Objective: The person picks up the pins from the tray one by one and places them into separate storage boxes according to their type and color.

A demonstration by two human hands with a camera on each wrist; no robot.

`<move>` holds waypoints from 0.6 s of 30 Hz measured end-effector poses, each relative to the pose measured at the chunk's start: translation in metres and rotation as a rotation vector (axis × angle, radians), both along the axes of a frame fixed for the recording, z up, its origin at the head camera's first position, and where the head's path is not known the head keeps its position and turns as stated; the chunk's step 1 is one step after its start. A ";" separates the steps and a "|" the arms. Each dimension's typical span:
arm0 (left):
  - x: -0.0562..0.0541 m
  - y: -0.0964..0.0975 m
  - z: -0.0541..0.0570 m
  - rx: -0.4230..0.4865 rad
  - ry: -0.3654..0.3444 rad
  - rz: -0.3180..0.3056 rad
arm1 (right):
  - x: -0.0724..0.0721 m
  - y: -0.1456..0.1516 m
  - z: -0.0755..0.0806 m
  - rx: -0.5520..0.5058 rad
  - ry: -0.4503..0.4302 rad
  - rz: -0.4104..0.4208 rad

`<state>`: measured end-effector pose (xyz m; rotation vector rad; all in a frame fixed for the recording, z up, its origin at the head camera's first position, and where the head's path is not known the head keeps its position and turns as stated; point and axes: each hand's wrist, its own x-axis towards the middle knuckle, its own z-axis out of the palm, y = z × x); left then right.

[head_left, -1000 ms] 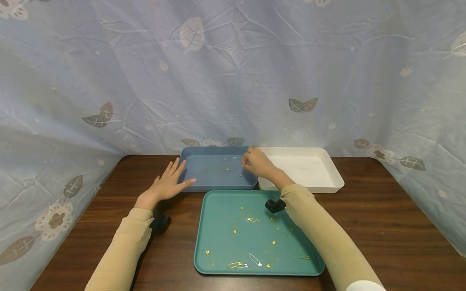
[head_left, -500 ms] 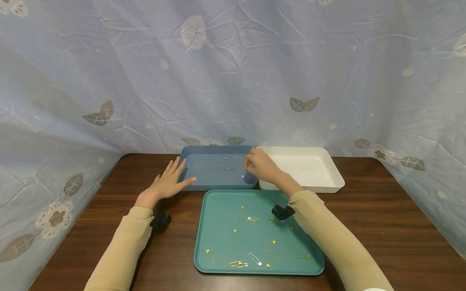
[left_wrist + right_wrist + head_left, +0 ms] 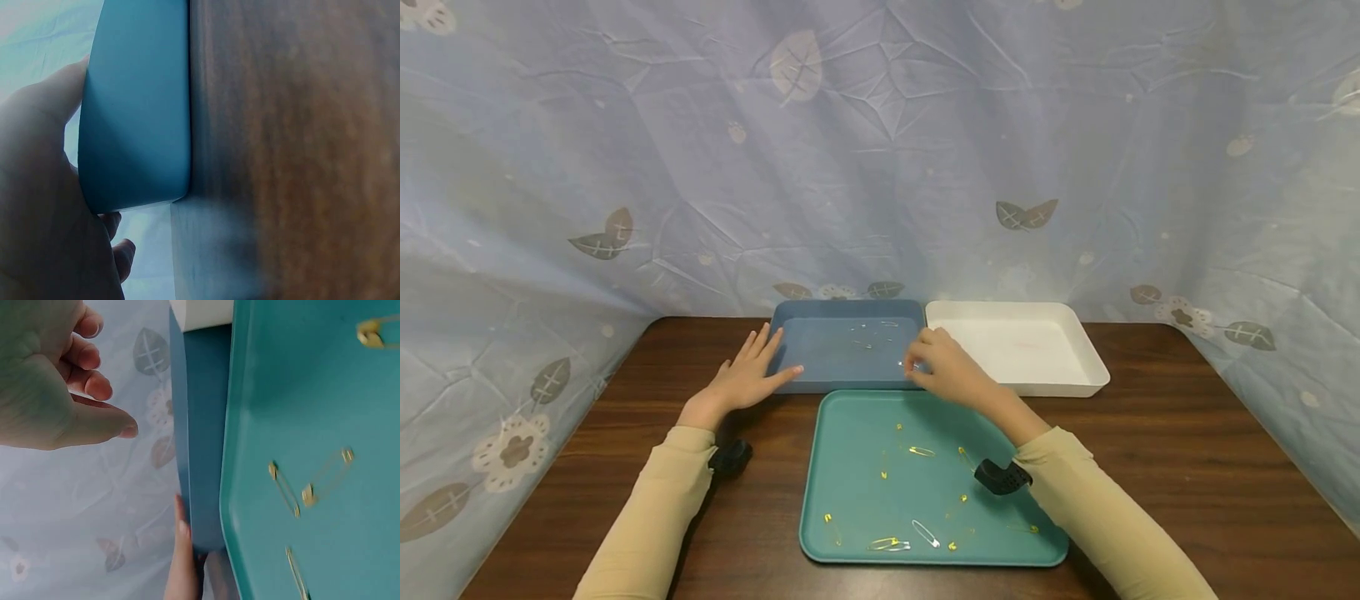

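Observation:
My left hand rests with spread fingers at the left rim of the blue tray; its thumb lies over the front edge. Above that tray's front right corner is my right hand, loosely bent, and the right wrist view shows nothing between its thumb and fingers. A silver safety pin lies just beside those fingertips in the blue tray. Several other small silver pins are farther back in it. Nearer me, the green tray bears several gold safety pins and a few silver safety pins.
A white tray stands against the right side of the blue one. All three trays are on a dark wooden table. Behind the table hangs a pale patterned cloth.
My right hand has drawn back toward me from over the blue tray's right side, and its forearm has shifted right and nearer. My left hand has stayed in place.

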<state>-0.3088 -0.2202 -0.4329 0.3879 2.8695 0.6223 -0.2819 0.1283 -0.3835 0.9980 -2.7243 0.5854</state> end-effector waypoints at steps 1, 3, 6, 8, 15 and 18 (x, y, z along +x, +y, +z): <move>0.000 0.000 0.000 0.003 0.000 0.001 | 0.004 0.000 0.000 0.001 0.003 0.006; 0.000 0.000 0.000 0.007 0.000 0.003 | 0.012 -0.001 0.001 0.006 0.013 0.024; 0.000 0.000 0.000 0.006 0.003 0.002 | 0.023 -0.001 0.003 0.008 0.029 0.056; 0.000 -0.001 -0.001 0.005 0.005 0.001 | 0.031 -0.001 0.004 0.009 0.043 0.082; -0.001 -0.001 -0.002 0.009 0.007 0.002 | 0.054 0.003 0.001 0.010 0.059 0.157; 0.000 -0.001 -0.002 0.013 0.008 0.002 | 0.063 0.005 -0.003 0.011 0.032 0.171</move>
